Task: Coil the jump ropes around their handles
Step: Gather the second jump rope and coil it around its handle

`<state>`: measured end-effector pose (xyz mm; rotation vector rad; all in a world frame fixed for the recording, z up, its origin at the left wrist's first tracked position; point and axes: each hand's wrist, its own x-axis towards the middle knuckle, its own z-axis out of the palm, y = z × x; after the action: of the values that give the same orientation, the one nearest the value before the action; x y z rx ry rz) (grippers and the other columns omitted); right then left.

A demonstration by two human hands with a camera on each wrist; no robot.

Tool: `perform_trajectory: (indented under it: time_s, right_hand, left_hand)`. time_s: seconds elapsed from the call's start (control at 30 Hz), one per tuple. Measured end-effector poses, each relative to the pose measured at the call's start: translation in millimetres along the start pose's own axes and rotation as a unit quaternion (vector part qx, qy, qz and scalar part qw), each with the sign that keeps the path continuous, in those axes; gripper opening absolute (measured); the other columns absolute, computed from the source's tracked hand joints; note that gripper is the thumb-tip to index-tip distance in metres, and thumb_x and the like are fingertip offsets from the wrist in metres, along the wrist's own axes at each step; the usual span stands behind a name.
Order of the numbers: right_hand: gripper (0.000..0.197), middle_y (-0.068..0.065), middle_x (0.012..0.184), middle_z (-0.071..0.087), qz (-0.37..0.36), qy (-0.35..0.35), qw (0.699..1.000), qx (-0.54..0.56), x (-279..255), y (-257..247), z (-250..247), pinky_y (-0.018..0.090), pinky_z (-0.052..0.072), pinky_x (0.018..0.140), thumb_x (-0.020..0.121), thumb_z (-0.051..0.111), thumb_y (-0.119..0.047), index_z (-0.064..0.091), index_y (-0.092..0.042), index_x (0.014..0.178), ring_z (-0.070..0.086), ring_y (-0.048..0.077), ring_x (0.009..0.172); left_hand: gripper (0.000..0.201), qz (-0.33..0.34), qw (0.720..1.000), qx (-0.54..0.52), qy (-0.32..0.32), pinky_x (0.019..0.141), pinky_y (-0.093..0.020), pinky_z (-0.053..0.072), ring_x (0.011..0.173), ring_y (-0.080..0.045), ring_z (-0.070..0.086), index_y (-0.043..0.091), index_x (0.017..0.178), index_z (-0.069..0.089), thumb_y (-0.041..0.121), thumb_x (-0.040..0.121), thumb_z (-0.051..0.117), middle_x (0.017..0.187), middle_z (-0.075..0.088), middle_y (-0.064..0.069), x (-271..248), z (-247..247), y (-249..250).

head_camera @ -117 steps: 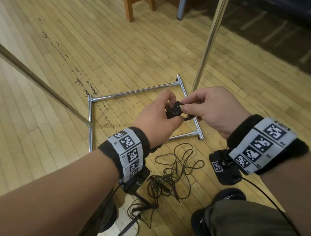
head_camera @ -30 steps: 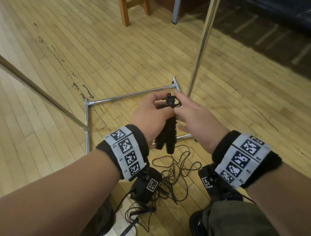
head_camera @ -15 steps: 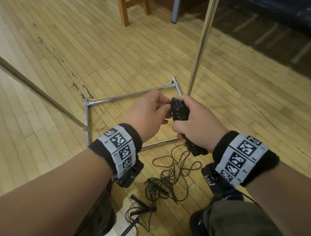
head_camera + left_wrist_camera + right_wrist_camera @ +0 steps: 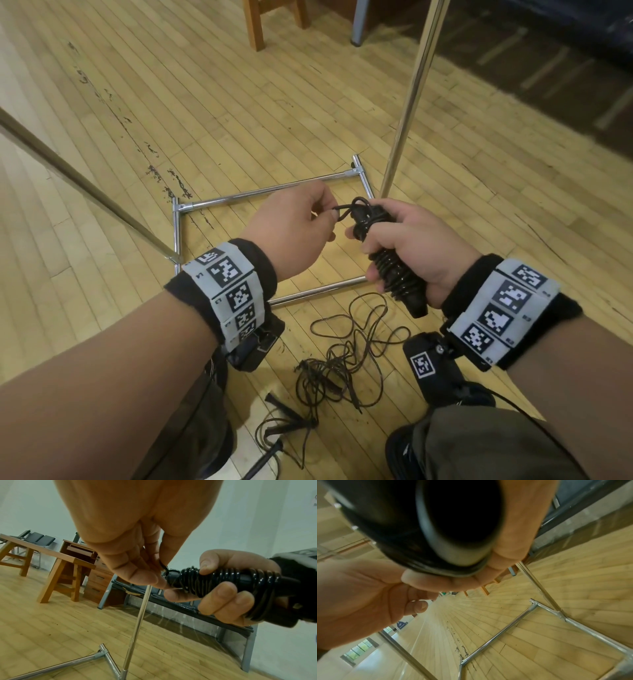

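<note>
A pair of black jump-rope handles [image 4: 394, 270], bound together by tight turns of black cord, is gripped in the right hand [image 4: 416, 250], whose fingers and thumb are curled round the wrapped bundle. The bundle is held in the air above the wooden floor [image 4: 239, 102], tilted, with its butt end pointing down towards the right wrist and its top end towards the left hand [image 4: 294, 233]. At that top end a short loop of cord [image 4: 344, 210] is pinched between the thumb and fingers of the left hand; in the left wrist view the loop [image 4: 163, 566] is seen just off the handle tip, with the coils [image 4: 214, 582] lying side by side down the handles. In the right wrist view only the blurred dark butt of the handles [image 4: 453, 520] is made out.

A second jump rope [image 4: 346, 370] is seen loose on the floor below the hands, its thin cord tangled in loops and its handles [image 4: 284, 414] lying near the person's legs. A chrome rack base [image 4: 274, 193] is set on the floor beyond the hands, with an upright pole [image 4: 411, 92] rising from it.
</note>
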<state>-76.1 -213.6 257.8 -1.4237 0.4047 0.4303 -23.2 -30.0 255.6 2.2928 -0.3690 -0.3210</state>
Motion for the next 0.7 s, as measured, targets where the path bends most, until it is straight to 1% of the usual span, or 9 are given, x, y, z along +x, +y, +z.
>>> perform_trajectory:
  time_s: [0.07, 0.17, 0.3, 0.37, 0.47, 0.53, 0.57, 0.63, 0.7]
  right_hand:
    - [0.054, 0.017, 0.118, 0.073, 0.008, -0.016, 1.0, 0.02, -1, 0, 0, 0.036, 0.053, 0.048, 0.087, 0.059, 0.009, 0.061, -0.021, 0.132, 0.063, 0.027, 0.056]
    - [0.048, 0.017, 0.116, 0.075, 0.019, -0.051, 0.997, 0.057, -4, -3, 3, 0.035, 0.051, 0.046, 0.09, 0.054, 0.009, 0.061, -0.015, 0.13, 0.06, 0.027, 0.056]
    - [0.042, 0.019, 0.116, 0.074, 0.014, -0.083, 0.994, 0.074, -8, -6, 9, 0.034, 0.048, 0.044, 0.09, 0.049, 0.01, 0.062, -0.009, 0.125, 0.057, 0.026, 0.054]
    - [0.039, 0.019, 0.115, 0.074, 0.01, -0.101, 0.992, 0.073, -11, -5, 13, 0.034, 0.047, 0.044, 0.089, 0.05, 0.009, 0.062, -0.005, 0.123, 0.057, 0.025, 0.054]
    - [0.035, 0.016, 0.111, 0.075, 0.011, -0.099, 0.991, 0.092, -12, -3, 16, 0.034, 0.049, 0.043, 0.087, 0.051, 0.007, 0.06, -0.001, 0.12, 0.057, 0.024, 0.055]
    - [0.032, 0.015, 0.109, 0.075, 0.015, -0.075, 0.992, 0.102, -10, -4, 13, 0.033, 0.049, 0.043, 0.09, 0.048, 0.007, 0.06, 0.0, 0.119, 0.057, 0.024, 0.056]
    - [0.033, 0.016, 0.109, 0.075, 0.02, -0.063, 0.992, 0.106, -8, -4, 11, 0.033, 0.049, 0.043, 0.09, 0.047, 0.007, 0.06, -0.001, 0.12, 0.057, 0.024, 0.056]
    - [0.041, 0.018, 0.105, 0.075, 0.032, -0.042, 0.992, 0.116, -5, -3, 9, 0.032, 0.048, 0.043, 0.09, 0.047, 0.007, 0.059, -0.007, 0.126, 0.057, 0.025, 0.055]
    - [0.048, 0.018, 0.1, 0.074, 0.039, -0.031, 0.99, 0.129, -3, -1, 8, 0.032, 0.048, 0.042, 0.09, 0.046, 0.007, 0.059, -0.014, 0.132, 0.057, 0.026, 0.054]
  left_hand:
    - [0.013, -0.007, 1.0, 0.018, -0.008, 0.063, -0.026, 0.05, 0.07, 0.001, 0.066, 0.028, 0.091, 0.063, 0.025, 0.103, 0.058, 0.078, 0.075, 0.01, 1, -1, -3]
    - [0.012, -0.029, 0.999, 0.027, -0.027, 0.059, -0.026, 0.047, 0.064, 0.007, 0.065, 0.027, 0.092, 0.064, 0.025, 0.102, 0.057, 0.076, 0.076, 0.008, 4, -4, -8]
    - [0.014, -0.052, 0.998, 0.021, -0.03, 0.063, -0.029, 0.055, 0.062, 0.006, 0.068, 0.027, 0.091, 0.064, 0.025, 0.103, 0.057, 0.078, 0.077, 0.006, 5, -6, -13]
    - [0.016, -0.053, 0.997, 0.037, -0.037, 0.058, -0.024, 0.052, 0.059, 0.008, 0.066, 0.029, 0.09, 0.065, 0.026, 0.104, 0.058, 0.076, 0.077, 0.007, 5, -8, -15]
    - [0.015, -0.044, 0.994, 0.069, -0.072, 0.045, -0.011, 0.041, 0.054, 0.01, 0.062, 0.029, 0.092, 0.065, 0.028, 0.105, 0.056, 0.08, 0.075, 0.007, 3, -8, -15]
    - [0.014, -0.016, 0.989, 0.103, -0.101, 0.051, -0.017, 0.042, 0.058, 0.004, 0.062, 0.029, 0.094, 0.063, 0.028, 0.106, 0.054, 0.084, 0.075, 0.007, 0, -7, -14]
    - [0.014, 0.0, 0.986, 0.118, -0.114, 0.055, -0.022, 0.043, 0.065, 0.001, 0.063, 0.029, 0.094, 0.062, 0.028, 0.106, 0.054, 0.085, 0.075, 0.007, -1, -7, -13]
    - [0.017, 0.025, 0.98, 0.14, -0.136, 0.064, -0.029, 0.047, 0.08, -0.01, 0.066, 0.028, 0.091, 0.059, 0.026, 0.106, 0.052, 0.087, 0.075, 0.008, -2, -8, -11]
    - [0.019, 0.043, 0.975, 0.156, -0.15, 0.066, -0.029, 0.047, 0.084, -0.012, 0.066, 0.027, 0.089, 0.059, 0.025, 0.106, 0.052, 0.086, 0.075, 0.01, -3, -12, -9]
